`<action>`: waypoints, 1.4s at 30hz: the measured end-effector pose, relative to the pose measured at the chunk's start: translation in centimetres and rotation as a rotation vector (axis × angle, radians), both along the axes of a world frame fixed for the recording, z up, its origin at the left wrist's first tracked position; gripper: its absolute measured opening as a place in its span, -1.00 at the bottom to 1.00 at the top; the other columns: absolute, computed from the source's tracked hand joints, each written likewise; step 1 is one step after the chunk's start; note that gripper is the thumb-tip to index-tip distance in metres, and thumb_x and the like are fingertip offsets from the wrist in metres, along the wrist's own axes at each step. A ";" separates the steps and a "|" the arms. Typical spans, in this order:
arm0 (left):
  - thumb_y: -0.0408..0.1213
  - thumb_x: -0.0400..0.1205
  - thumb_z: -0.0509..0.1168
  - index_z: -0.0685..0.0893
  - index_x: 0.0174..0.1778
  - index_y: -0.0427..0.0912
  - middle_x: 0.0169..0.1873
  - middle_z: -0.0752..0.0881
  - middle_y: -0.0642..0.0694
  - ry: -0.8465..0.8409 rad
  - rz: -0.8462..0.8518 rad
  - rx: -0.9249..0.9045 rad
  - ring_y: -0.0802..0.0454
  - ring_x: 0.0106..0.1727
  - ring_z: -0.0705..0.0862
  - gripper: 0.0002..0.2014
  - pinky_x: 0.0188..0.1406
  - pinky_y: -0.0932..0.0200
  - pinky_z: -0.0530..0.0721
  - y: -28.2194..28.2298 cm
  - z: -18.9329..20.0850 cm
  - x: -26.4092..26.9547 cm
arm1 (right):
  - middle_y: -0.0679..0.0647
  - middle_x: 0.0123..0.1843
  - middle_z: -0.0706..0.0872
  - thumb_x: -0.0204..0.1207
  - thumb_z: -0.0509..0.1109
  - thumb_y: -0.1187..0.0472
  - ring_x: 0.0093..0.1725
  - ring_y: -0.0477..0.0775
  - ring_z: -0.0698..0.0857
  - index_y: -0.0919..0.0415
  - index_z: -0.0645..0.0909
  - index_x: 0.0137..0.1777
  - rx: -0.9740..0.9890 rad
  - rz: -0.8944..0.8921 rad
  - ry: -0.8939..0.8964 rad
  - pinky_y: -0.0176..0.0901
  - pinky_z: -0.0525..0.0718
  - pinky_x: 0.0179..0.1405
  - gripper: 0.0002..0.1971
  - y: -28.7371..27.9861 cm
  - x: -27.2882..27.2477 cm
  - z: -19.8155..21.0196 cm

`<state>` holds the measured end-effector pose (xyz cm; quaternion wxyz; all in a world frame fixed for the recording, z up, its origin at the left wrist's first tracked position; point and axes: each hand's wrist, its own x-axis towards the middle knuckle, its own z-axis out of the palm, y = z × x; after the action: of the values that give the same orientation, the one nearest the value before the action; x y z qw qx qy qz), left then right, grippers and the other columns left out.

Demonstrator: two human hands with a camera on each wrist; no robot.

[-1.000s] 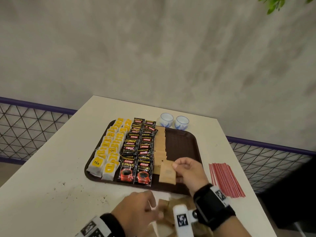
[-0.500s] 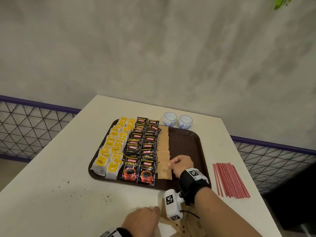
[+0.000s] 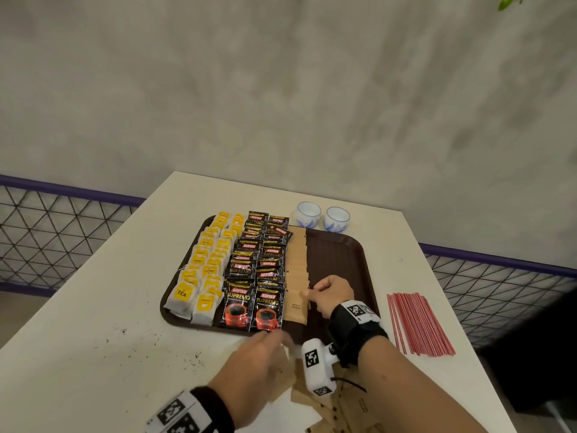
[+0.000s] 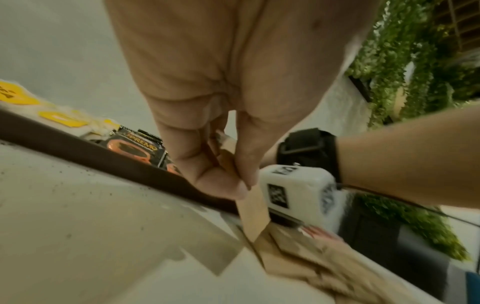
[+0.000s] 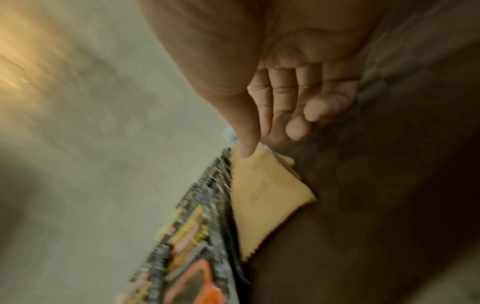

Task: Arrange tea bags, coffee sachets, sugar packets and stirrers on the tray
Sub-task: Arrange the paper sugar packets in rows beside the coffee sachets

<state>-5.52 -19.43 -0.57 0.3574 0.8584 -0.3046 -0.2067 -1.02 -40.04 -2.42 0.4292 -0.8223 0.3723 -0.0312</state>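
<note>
Two rows each of tea bags [image 3: 199, 273] and coffee sachets [image 3: 256, 276] fill the tray's [image 3: 337, 254] left; left hand [image 3: 253, 367] pinches a fresh sugar packet [image 4: 253, 214], apparently next in line, while right hand [image 3: 331, 293] thumb-presses the sugar packet just laid [image 3: 296, 306], squaring the column; stirrers [image 3: 418, 323] wait on the table.

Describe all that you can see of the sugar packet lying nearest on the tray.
The sugar packet is a flat brown paper sachet with small dark print and a serrated end. It lies flat on the brown tray, nearest in a column of similar overlapping packets, beside the coffee sachets. The right hand touches its far right corner: the right wrist view shows the thumb resting on that edge. It looks sealed and unwrinkled.
</note>
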 end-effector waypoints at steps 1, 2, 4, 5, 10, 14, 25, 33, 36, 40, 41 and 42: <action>-0.40 0.62 0.26 0.47 0.26 0.13 0.14 0.55 0.18 0.029 0.042 -0.052 0.16 0.21 0.56 -0.62 0.20 0.28 0.61 0.1 0.1 0.3 | 0.04 -0.25 0.71 0.36 0.59 0.11 -0.30 0.05 0.66 0.08 0.57 -0.22 0.005 0.052 -0.022 -0.02 0.76 -0.18 -0.78 -0.1 -0.4 0.6; -0.42 0.62 0.26 0.45 0.24 0.13 0.11 0.57 0.17 0.048 0.080 -0.100 0.18 0.16 0.59 -0.62 0.12 0.29 0.66 0.3 0.3 0.6 | 0.03 -0.25 0.69 0.41 0.56 0.12 -0.30 0.03 0.66 0.08 0.57 -0.20 0.026 0.122 -0.048 -0.03 0.75 -0.23 -0.82 -0.1 -1.1 1.3; -0.48 0.59 0.29 0.45 0.10 0.11 -0.02 0.66 0.11 0.076 0.149 -0.187 0.14 0.01 0.66 -0.64 -0.07 0.24 0.74 0.5 0.8 1.4 | 0.06 -0.19 0.72 0.48 0.50 0.13 -0.29 -0.02 0.68 0.08 0.62 -0.12 0.132 0.330 -0.087 -0.19 0.66 -0.36 -0.89 0.6 -3.4 3.2; -0.49 0.56 0.33 0.47 0.03 0.07 -0.11 0.71 0.02 0.098 0.177 -0.230 0.09 -0.07 0.70 -0.66 -0.13 0.16 0.76 0.5 1.1 1.8 | 0.06 -0.16 0.75 0.49 0.50 0.13 -0.27 -0.04 0.71 0.06 0.65 -0.08 0.198 0.444 -0.099 -0.24 0.64 -0.36 -0.91 1.2 -4.8 4.1; -0.51 0.40 0.51 0.59 -0.14 -0.11 -0.29 0.76 -0.21 0.256 0.251 -0.383 -0.17 -0.34 0.70 -0.71 -0.29 -0.01 0.76 0.0 2.1 2.4 | -0.02 -0.31 0.78 0.46 0.51 0.35 -0.29 0.02 0.75 0.06 0.72 -0.09 0.284 0.594 -0.165 -0.17 0.70 -0.33 -0.84 3.4 -9.6 5.4; -0.55 0.45 0.47 0.60 -0.09 -0.13 -0.25 0.73 -0.18 0.286 0.300 -0.457 -0.04 -0.26 0.74 -0.72 -0.29 0.15 0.76 -0.4 2.0 2.0 | 0.01 -0.40 0.75 0.44 0.49 0.47 -0.37 0.06 0.75 0.24 0.61 0.06 0.340 0.453 -0.181 -0.10 0.71 -0.38 -0.76 3.0 -10.0 4.2; -0.40 0.50 0.47 0.61 -0.03 -0.06 -0.21 0.76 -0.10 0.179 0.418 -0.501 -0.04 -0.18 0.71 -0.77 -0.11 0.08 0.71 2.6 1.3 1.9 | 0.10 -0.16 0.74 0.44 0.48 0.42 -0.34 -0.04 0.64 0.16 0.50 -0.28 0.216 0.070 0.017 -0.38 0.54 -0.55 -0.77 1.7 -5.0 0.4; -0.39 0.50 0.47 0.64 -0.08 -0.07 -0.22 0.76 -0.09 0.165 0.415 -0.473 -0.05 -0.22 0.73 -0.81 -0.14 0.05 0.76 3.0 1.1 2.1 | 0.15 -0.15 0.84 0.31 0.56 0.30 -0.08 0.12 0.78 0.14 0.57 -0.23 0.174 0.084 0.238 0.03 0.74 0.10 -0.81 2.0 -2.4 -0.6; -0.38 0.50 0.47 0.65 -0.09 -0.07 -0.22 0.76 -0.09 0.152 0.419 -0.476 -0.07 -0.20 0.73 -0.82 -0.14 0.06 0.76 3.0 1.0 2.2 | 0.16 -0.15 0.85 0.37 0.53 0.31 -0.19 0.07 0.73 0.19 0.60 -0.22 0.138 0.077 0.279 -0.06 0.72 0.05 -0.87 2.0 -2.1 -0.7; -0.37 0.49 0.48 0.66 -0.11 -0.06 -0.22 0.76 -0.07 0.132 0.405 -0.471 -0.07 -0.20 0.72 -0.83 -0.14 0.06 0.76 3.0 1.0 2.3 | 0.16 -0.10 0.84 0.29 0.57 0.29 0.02 0.12 0.79 0.21 0.61 -0.08 0.076 0.091 0.304 0.02 0.76 0.10 -0.75 2.2 -1.8 -1.2; -0.38 0.49 0.48 0.67 -0.12 -0.06 -0.22 0.76 -0.06 0.132 0.404 -0.471 -0.06 -0.20 0.72 -0.84 -0.14 0.06 0.76 3.0 1.0 2.3 | 0.14 -0.10 0.84 0.30 0.56 0.28 0.01 0.11 0.79 0.20 0.61 -0.06 0.069 0.095 0.310 0.01 0.76 0.09 -0.75 2.2 -1.8 -1.2; -0.38 0.49 0.48 0.67 -0.12 -0.07 -0.22 0.75 -0.06 0.132 0.403 -0.474 -0.06 -0.20 0.72 -0.84 -0.14 0.06 0.76 3.0 0.9 2.3 | 0.12 -0.12 0.84 0.31 0.55 0.26 -0.02 0.08 0.79 0.22 0.62 -0.01 0.065 0.097 0.310 0.01 0.76 0.09 -0.73 2.2 -1.8 -1.1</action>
<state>-3.18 -16.44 0.38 0.6001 0.7791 -0.1440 -0.1102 -2.83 -37.84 -3.56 0.3940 -0.8201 0.3947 0.1286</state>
